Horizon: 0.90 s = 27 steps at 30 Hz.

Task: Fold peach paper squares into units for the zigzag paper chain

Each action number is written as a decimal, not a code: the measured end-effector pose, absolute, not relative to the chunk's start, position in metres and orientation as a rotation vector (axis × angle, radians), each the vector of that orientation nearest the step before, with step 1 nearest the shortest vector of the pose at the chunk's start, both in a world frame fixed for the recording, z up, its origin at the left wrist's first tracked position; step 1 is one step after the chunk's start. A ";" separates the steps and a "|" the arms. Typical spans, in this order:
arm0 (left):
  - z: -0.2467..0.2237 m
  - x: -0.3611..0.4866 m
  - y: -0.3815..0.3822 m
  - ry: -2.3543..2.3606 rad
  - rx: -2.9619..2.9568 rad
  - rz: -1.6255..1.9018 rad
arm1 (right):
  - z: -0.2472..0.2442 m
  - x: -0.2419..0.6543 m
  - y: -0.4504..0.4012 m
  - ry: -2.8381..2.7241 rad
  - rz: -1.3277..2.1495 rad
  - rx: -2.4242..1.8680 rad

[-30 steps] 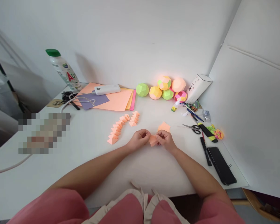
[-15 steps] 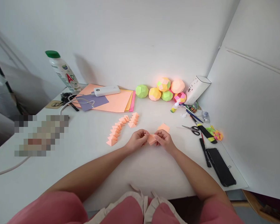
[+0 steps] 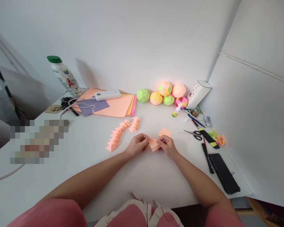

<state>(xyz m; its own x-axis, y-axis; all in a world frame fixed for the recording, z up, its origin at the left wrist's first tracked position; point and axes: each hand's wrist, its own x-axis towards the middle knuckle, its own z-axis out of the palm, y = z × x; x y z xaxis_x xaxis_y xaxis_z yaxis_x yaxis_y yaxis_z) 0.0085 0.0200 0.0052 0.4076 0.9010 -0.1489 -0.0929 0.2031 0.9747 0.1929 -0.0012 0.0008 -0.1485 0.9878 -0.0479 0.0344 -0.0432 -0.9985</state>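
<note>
Between my hands is a small peach piece of paper with a pointed lower edge. My left hand pinches its left side, and my right hand pinches its right side with the thumb in front. Just beyond my right hand lies another peach paper piece, flat on the table. To the left of my hands, folded peach paper pieces stand in a long curved row and a shorter row.
Several paper balls sit against the wall, near a glue bottle. Scissors, a cutter and a black phone lie at right. Coloured sheets under a white power bank and a bottle are at back left.
The whole view has shifted slightly, with the table lower in the picture. Both hands keep hold of the peach paper, whose left part shows a little more.
</note>
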 end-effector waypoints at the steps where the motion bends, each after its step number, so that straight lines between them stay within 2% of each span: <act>1: 0.004 0.008 0.020 0.893 1.142 0.849 | 0.001 0.193 -0.001 -1.315 1.340 -1.188; 12: 0.008 0.009 0.022 0.855 1.014 0.940 | 0.004 0.192 0.000 -1.281 1.324 -1.156; 27: 0.002 0.011 0.018 0.852 1.146 1.017 | -0.001 0.193 0.002 -1.316 1.309 -1.192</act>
